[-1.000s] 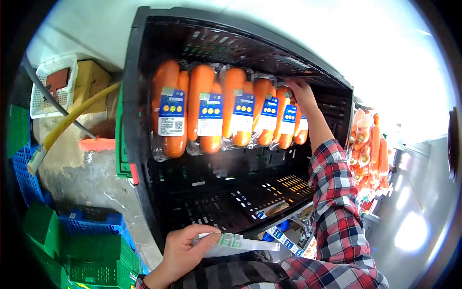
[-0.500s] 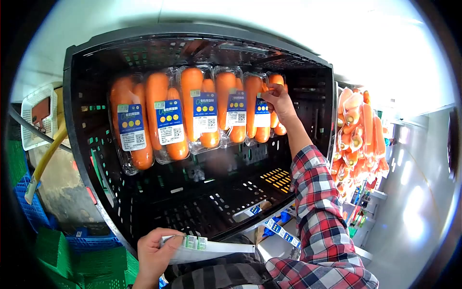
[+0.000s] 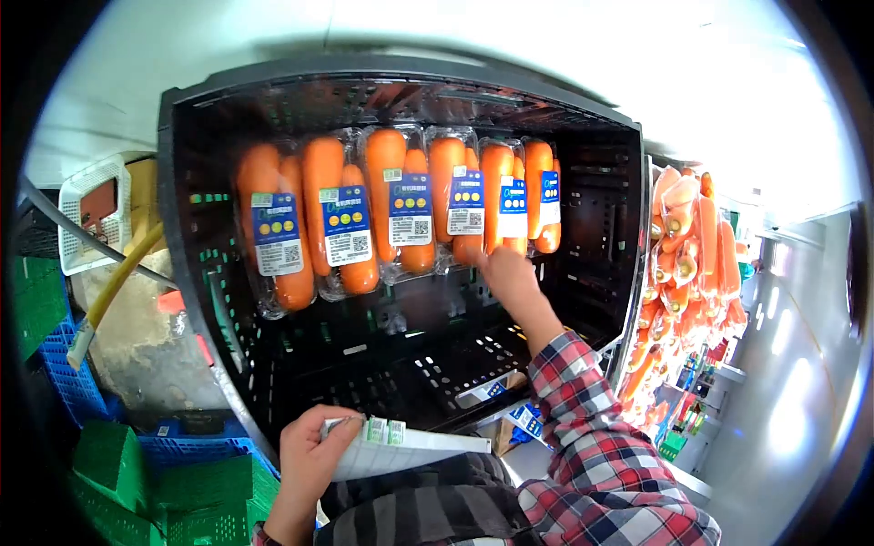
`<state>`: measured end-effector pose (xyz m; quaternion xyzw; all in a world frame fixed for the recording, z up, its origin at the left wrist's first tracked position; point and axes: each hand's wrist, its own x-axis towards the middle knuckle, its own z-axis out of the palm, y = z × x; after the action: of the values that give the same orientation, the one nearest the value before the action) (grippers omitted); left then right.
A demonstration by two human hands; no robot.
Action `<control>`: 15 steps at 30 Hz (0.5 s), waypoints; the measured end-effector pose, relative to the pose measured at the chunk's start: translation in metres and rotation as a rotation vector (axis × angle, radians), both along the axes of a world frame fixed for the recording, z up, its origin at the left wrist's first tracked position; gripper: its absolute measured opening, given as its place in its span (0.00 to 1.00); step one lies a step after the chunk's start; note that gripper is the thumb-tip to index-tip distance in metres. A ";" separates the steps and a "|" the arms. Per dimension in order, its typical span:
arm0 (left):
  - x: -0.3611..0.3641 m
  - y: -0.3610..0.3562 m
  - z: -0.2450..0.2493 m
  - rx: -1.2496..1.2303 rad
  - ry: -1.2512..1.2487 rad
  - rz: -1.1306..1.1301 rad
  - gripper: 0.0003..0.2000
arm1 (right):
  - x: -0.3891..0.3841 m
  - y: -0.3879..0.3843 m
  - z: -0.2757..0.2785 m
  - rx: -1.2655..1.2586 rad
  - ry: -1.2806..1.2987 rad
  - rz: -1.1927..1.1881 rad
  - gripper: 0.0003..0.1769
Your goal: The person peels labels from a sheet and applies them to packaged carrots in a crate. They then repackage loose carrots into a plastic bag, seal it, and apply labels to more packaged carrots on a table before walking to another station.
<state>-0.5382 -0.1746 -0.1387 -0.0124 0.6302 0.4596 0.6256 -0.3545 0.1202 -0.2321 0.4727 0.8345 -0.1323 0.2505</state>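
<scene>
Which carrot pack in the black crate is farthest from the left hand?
The carrot pack at the row's right end; the other five packs all lie to its left, nearer the left hand.

Packed carrots [image 3: 340, 214] line a black crate [image 3: 401, 71].

My right arm [image 3: 592, 391] reaches out ahead of me, angled inward, well beyond my left hand [image 3: 309, 455]. My right hand [image 3: 510, 280] is turned back upward, its fingers pointing away from me and slightly left; one finger reaches out past the others, and I can't see all the fingertips. My right wrist [image 3: 539, 320] is bare. Nearer my body and left of my right hand, my left hand is closed in a pinch, thumb [image 3: 340, 439] on top, fingers bent.
</scene>
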 end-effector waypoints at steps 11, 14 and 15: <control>0.004 -0.001 -0.016 0.150 -0.009 0.056 0.05 | 0.019 -0.028 -0.087 -0.532 1.082 -1.996 0.32; 0.006 -0.004 -0.017 0.140 0.016 0.029 0.06 | 0.001 -0.035 -0.054 -0.607 1.038 -2.042 0.35; 0.006 -0.004 -0.018 0.140 0.035 0.014 0.06 | 0.007 -0.032 -0.059 -0.701 1.045 -2.068 0.35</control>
<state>-0.5320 -0.1786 -0.1572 0.0347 0.6073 0.5071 0.6106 -0.3480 0.0878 -0.2908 0.7122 -0.0182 -0.6641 -0.2265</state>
